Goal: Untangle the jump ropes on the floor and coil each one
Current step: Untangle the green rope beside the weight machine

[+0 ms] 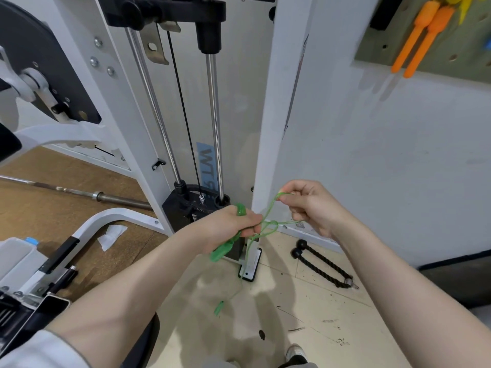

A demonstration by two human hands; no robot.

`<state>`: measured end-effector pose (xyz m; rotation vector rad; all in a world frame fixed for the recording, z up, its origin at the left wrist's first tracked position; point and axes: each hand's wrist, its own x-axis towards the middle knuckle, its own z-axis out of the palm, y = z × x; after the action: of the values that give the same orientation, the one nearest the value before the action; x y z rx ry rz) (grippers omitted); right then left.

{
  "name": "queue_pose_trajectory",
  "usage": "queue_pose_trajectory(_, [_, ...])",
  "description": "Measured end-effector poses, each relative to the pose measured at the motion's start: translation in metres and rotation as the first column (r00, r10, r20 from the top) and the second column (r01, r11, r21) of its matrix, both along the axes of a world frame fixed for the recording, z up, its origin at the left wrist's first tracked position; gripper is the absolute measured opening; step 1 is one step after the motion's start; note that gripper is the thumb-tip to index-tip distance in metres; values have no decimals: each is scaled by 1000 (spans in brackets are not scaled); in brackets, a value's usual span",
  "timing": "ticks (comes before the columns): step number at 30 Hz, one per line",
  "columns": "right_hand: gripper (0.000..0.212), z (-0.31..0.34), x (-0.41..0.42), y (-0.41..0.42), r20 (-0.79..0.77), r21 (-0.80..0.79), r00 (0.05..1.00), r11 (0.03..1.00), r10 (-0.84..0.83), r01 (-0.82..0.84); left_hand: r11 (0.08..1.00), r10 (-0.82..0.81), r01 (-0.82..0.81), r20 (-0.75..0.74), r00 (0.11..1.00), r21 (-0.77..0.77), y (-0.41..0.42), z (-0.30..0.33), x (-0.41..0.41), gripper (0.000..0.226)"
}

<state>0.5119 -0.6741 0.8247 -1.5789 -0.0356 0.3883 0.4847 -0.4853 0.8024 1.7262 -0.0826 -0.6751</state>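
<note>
Above the floor (305, 314), both grips pinching thin green see-through plastic jump rope (268, 227): left hand (228, 227), right hand (308, 205). Best to pull loops apart slowly.

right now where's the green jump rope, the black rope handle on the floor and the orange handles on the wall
green jump rope (269, 226), head view, loop between the hands
black rope handle (321, 265), head view, twisted middle
orange handles (422, 35), head view, upper grip part

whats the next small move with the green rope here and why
Probably draw the right hand up and away to open the small crossed loop. The left hand grips the green jump rope near a handle, the right pinches a strand, and the rope crosses itself between them.
</note>
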Motion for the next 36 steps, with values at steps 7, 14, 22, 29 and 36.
queue_pose_trajectory(7, [7, 20, 8, -2, 279, -689, 809, 695, 517, -206, 961, 144, -175, -153, 978, -216, -10, 3, 3, 30])
queue_pose_trajectory(14, [10, 5, 8, -2, 208, -676, 863, 705, 461, -215, 975, 96, -112, -89, 991, -193, -11, 4, 0, 42])
queue_pose_trajectory(22, [28, -20, -15, 19, 448, -596, 891, 769, 76, 234, 975, 183, -179, 21, 983, -130, -15, 0, -2, 50])
queue_pose_trajectory(29, [21, -16, -25, 27, 412, -568, 898, 814, 156, 119, 956, 281, -293, 235, 931, 18, -12, 0, -3, 49])
queue_pose_trajectory(36, [18, -8, -25, 24, 131, -309, 983, 948, 127, -81, 951, 310, -307, 128, 942, -46, -8, 3, -2, 44])
